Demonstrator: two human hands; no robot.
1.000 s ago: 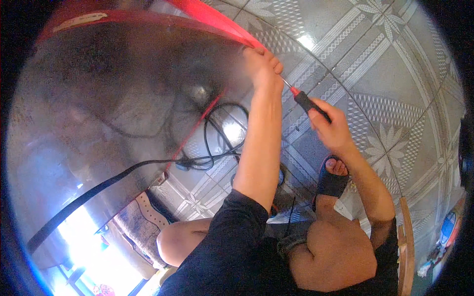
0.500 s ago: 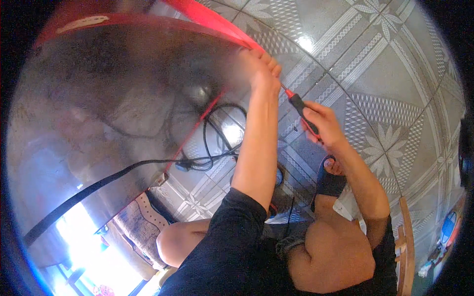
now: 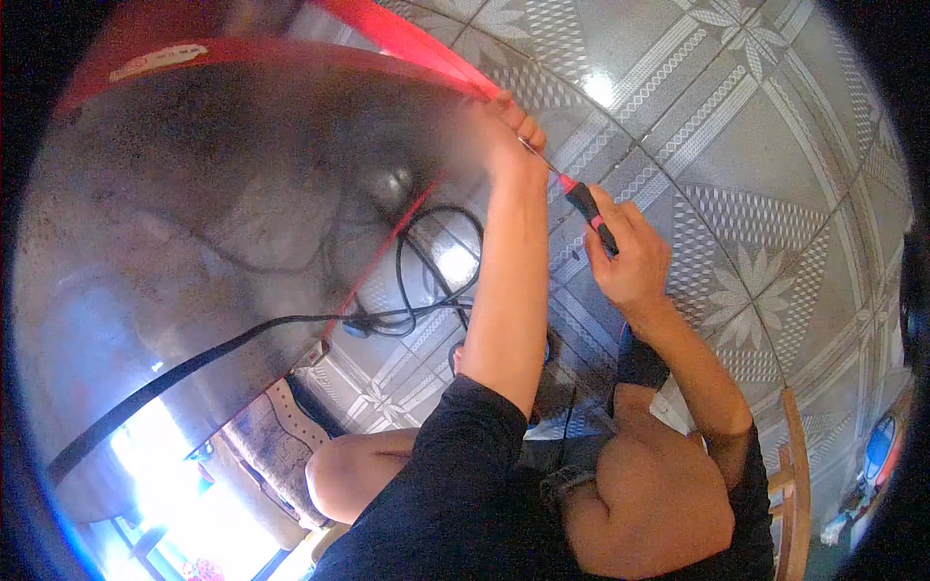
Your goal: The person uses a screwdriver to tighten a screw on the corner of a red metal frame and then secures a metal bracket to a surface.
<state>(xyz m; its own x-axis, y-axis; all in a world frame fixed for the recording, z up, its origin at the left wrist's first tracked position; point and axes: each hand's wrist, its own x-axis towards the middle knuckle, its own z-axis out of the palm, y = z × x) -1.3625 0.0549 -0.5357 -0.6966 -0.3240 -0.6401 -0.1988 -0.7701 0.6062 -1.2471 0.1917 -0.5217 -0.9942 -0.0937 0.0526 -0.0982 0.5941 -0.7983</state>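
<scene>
My right hand [image 3: 630, 252] is closed round the black and red handle of a screwdriver [image 3: 584, 200]. The thin shaft slants up and left to my left hand [image 3: 511, 140], where its tip is hidden. My left hand's fingers curl at the corner of a large red-edged cabinet [image 3: 242, 194] with a shiny grey surface, beside its red strip [image 3: 426, 48]. Blur and the hand itself hide what lies under the left palm.
A black cable [image 3: 194, 363] crosses the grey surface and loops over the patterned tile floor [image 3: 756, 281]. At lower left stands a patterned cushioned seat [image 3: 266, 436]. A wooden frame [image 3: 796, 484] rises at lower right. My knees are bent below my arms.
My right hand has rolled over on the screwdriver handle, so its back now faces up and the fingers lie along the grip. My left hand stays at the corner with little shift.
</scene>
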